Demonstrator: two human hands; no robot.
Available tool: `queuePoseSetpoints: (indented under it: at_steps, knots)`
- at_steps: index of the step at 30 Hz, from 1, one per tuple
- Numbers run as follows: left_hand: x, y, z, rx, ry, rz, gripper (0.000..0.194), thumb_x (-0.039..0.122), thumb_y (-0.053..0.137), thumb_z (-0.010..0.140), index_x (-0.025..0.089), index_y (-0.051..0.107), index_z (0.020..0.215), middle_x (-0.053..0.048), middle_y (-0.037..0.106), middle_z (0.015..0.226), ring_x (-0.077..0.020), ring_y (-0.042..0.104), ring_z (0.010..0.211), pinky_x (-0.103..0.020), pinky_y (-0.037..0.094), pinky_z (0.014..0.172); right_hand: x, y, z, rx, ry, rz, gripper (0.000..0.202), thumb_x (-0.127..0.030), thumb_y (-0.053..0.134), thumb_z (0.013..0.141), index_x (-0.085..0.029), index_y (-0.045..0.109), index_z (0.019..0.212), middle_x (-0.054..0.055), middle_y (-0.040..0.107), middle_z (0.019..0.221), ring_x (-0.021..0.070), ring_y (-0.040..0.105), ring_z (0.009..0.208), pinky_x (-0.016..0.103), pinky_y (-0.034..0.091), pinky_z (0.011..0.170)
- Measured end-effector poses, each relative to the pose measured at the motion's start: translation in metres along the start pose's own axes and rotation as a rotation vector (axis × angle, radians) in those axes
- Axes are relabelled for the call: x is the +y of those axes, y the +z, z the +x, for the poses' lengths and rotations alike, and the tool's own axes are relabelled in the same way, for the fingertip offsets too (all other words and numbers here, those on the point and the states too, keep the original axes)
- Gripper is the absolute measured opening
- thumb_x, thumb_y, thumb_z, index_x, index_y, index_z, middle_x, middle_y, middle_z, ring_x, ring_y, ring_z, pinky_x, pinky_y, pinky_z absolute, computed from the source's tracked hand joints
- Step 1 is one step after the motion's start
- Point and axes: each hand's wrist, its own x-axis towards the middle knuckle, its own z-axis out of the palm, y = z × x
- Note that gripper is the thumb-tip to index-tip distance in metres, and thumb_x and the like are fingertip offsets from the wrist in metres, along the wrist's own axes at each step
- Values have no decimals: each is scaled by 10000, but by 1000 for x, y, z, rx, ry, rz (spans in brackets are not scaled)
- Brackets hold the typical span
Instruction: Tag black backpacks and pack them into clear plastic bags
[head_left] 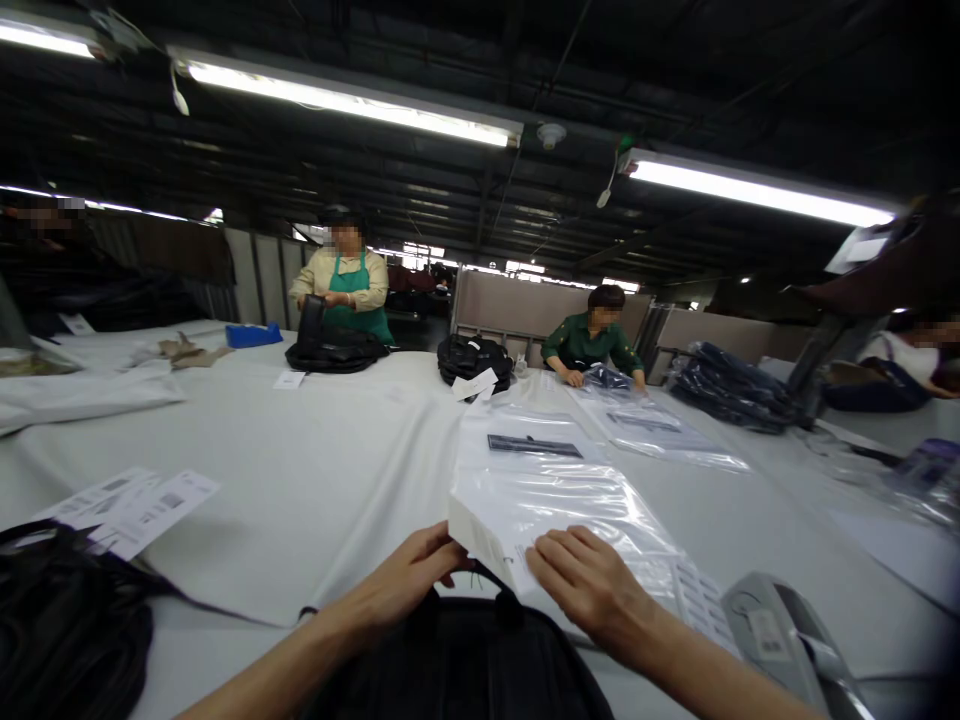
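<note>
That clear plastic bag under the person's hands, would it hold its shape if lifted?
Probably not: the clear plastic bag looks thin and wrinkled, so it would likely flop. Its glossy sheen suggests slipperiness. It seems light, lying flat on the table.

A clear plastic bag (pixel 555 490) lies flat on the white surface (pixel 315 470), near centre and running away to the far side; it is glossy and wrinkled, with a dark strip across its far end and small print at its near right. Its near left corner is lifted, showing a white card edge. A black bag (pixel 457 660) lies at the near edge, its handle loop just touching the plastic.
</note>
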Motion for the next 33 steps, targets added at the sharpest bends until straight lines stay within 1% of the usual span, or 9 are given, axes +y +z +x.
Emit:
queuePoseSetpoints:
  at_steps: [4,8,13,15,18,22,25,29,33]
  knots:
    - [-4,33,-2,-22,-22,-75,497,476,508,830,179,545,1227,-63,629,960,-187,570,807,-287,414,694,-25,-2,-1,26,-21,25,209,-70,407,881,-98,614,873,65,573,696,169,502,646,320,386,605]
    - [-15,56,-2,163,-158,-406,453,225,693,631,150,583,1064,-38,638,905,-146,563,736,-262,411,695,-44,-1,-4,124,-30,89,293,-42,367,858,-145,575,679,41,527,591,160,463,565,317,381,570]
    - [-25,47,-3,256,-275,-606,513,92,674,516,131,549,1013,-37,642,874,-146,583,708,-269,436,690,-48,-14,-14,162,90,227,122,-208,514,867,-132,605,837,59,620,722,175,568,722,316,455,690]
    - [-24,42,-1,284,-294,-553,498,87,666,521,133,552,1004,-51,634,947,-156,596,734,-276,450,695,-50,-21,-16,215,132,132,210,-310,583,837,-133,606,948,110,648,892,240,582,915,395,437,833]
    - [-16,42,3,275,-325,-372,453,78,662,531,126,571,972,-36,641,834,-144,593,689,-250,443,646,-54,-22,-14,208,200,36,230,-228,536,856,-177,601,1071,144,635,1069,297,556,1044,475,393,890]
    - [-2,39,7,252,-277,-339,284,306,609,716,132,561,935,-39,628,810,-109,579,578,-203,394,504,-52,-15,-6,-98,684,599,265,-175,401,891,-169,666,873,48,682,762,171,626,685,270,467,632]
    - [-5,31,2,412,-155,-177,327,459,483,818,142,557,857,-24,606,804,-70,518,480,-183,338,419,-45,-16,-5,-200,1115,1077,204,-294,527,832,-166,680,878,34,692,804,201,639,763,273,482,676]
    - [-24,37,-13,322,-249,-98,500,617,458,796,125,551,811,-25,585,712,-86,511,461,-188,351,394,-51,-18,-7,-87,1281,1498,390,-409,632,752,-147,654,1039,67,696,921,248,633,868,320,483,756]
    - [-33,58,-26,225,-373,-249,590,653,569,707,120,537,957,-70,610,820,-88,528,504,-174,342,398,-65,-16,-7,-83,1275,1548,483,-519,579,773,-132,658,1050,71,700,847,237,633,792,315,482,700]
